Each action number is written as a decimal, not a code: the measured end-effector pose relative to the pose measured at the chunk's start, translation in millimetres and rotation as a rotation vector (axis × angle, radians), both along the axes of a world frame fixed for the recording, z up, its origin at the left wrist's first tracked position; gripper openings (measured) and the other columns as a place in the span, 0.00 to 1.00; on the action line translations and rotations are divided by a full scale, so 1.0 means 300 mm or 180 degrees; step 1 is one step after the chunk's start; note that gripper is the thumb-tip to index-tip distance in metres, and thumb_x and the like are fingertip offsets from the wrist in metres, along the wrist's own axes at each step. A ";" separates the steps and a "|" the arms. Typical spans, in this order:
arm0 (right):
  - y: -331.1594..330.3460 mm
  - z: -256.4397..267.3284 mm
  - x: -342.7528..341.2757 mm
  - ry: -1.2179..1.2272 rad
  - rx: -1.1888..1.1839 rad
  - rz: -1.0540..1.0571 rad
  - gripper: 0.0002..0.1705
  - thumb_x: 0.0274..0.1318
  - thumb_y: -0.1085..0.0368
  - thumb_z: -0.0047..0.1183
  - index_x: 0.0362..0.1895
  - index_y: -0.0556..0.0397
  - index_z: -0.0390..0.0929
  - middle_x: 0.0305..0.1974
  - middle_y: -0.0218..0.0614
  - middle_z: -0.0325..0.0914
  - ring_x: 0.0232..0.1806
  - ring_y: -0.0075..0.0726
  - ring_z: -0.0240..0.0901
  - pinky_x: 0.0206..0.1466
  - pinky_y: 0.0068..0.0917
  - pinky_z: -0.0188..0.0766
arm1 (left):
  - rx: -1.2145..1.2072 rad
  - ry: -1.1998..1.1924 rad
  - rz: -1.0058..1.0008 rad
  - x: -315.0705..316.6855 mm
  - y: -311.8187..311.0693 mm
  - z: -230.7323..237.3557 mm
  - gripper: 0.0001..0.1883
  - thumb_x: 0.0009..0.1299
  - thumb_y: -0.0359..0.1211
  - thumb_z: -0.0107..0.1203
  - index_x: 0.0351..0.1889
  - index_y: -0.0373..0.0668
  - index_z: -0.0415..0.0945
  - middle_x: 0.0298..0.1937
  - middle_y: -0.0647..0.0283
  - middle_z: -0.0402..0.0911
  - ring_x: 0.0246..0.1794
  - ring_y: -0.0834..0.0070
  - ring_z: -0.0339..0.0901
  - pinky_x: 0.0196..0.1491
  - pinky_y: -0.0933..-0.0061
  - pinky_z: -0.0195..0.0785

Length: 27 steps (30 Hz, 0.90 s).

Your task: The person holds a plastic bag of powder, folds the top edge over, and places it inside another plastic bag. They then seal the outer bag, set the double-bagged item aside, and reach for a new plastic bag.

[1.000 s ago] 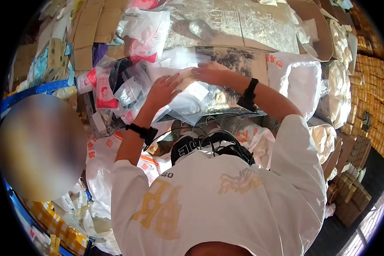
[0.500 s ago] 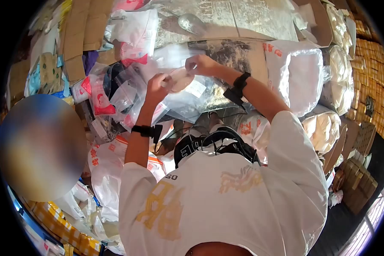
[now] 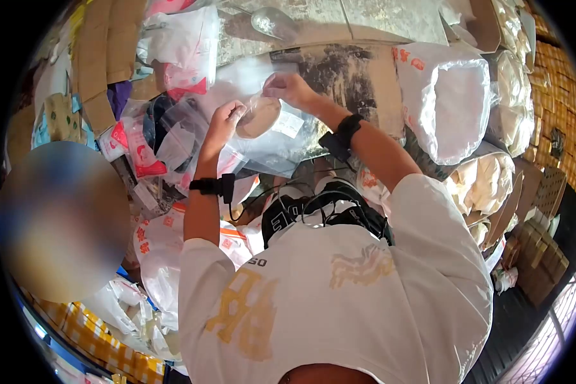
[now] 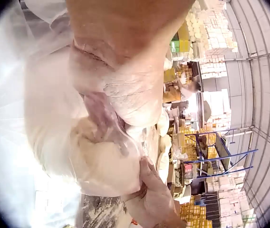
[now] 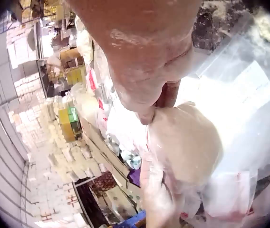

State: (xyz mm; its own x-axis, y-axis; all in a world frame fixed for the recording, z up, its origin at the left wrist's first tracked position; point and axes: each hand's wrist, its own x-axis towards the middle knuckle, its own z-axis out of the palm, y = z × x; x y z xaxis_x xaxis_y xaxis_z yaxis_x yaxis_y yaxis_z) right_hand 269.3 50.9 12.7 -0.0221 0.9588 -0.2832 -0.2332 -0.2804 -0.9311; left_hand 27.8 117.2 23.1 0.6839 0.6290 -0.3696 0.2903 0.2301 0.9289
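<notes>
A clear plastic bag [image 3: 259,120] of pale beige powder hangs between the two hands, over the worktop. My left hand [image 3: 224,121] pinches its upper left edge, and my right hand [image 3: 290,89] pinches the upper right edge. In the left wrist view the bag's powder-filled body [image 4: 109,168] bulges below the left fingers, with the right thumb at its far side. From the right wrist, the bag [image 5: 189,145] looks smooth and rounded, and the left hand [image 5: 156,194] shows beyond it. Flat clear plastic bags with a white label [image 3: 288,124] lie beneath.
A metal scoop [image 3: 273,24] lies on the powder-dusted cardboard [image 3: 313,29] at the back. To the right stands a white sack [image 3: 416,96] with red print. Pink-and-white packets [image 3: 144,150] and clear bags crowd the left; another person is there too.
The hands, first spread flat over the plastic and blurred, have moved to the bag's upper edges and now pinch them. The powder bag has come into clear view between them.
</notes>
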 end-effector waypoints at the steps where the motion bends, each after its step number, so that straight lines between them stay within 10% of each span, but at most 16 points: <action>1: -0.005 -0.008 -0.017 0.0290 0.0137 -0.0235 0.06 0.60 0.71 0.60 0.38 0.61 0.80 0.34 0.34 0.83 0.36 0.24 0.79 0.42 0.23 0.75 | 0.0014 -0.0046 -0.0044 0.001 0.007 -0.005 0.08 0.76 0.30 0.52 0.35 0.36 0.76 0.31 0.72 0.77 0.32 0.85 0.72 0.38 0.80 0.67; 11: -0.027 -0.020 -0.071 0.0207 -0.0117 -0.0546 0.09 0.64 0.67 0.58 0.37 0.62 0.79 0.32 0.33 0.83 0.34 0.22 0.78 0.40 0.23 0.75 | 0.2100 0.1154 -0.0040 0.189 -0.070 0.250 0.09 0.63 0.32 0.66 0.38 0.39 0.82 0.34 0.60 0.82 0.27 0.71 0.78 0.33 0.72 0.70; 20: 0.004 -0.065 0.003 -0.0627 0.0486 0.0317 0.11 0.63 0.63 0.60 0.42 0.59 0.78 0.33 0.30 0.82 0.36 0.24 0.76 0.42 0.26 0.72 | 0.1281 0.1467 0.0108 0.181 -0.049 0.112 0.09 0.67 0.34 0.60 0.40 0.39 0.83 0.31 0.51 0.82 0.29 0.59 0.79 0.36 0.64 0.70; 27: -0.005 0.003 0.061 0.0126 0.0135 0.0833 0.09 0.60 0.70 0.60 0.43 0.58 0.78 0.38 0.31 0.82 0.41 0.24 0.76 0.48 0.24 0.71 | 0.0797 0.0952 0.0231 0.154 -0.026 0.030 0.12 0.75 0.35 0.53 0.37 0.35 0.80 0.25 0.70 0.76 0.23 0.84 0.67 0.27 0.77 0.61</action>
State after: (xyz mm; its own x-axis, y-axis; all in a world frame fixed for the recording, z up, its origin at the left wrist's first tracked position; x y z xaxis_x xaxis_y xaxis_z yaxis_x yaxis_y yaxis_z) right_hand 287.6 49.3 13.6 -0.2809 0.9300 -0.2368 -0.1945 -0.2968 -0.9349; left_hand 74.0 109.6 32.0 0.5197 0.7678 -0.3747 0.5479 0.0370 0.8357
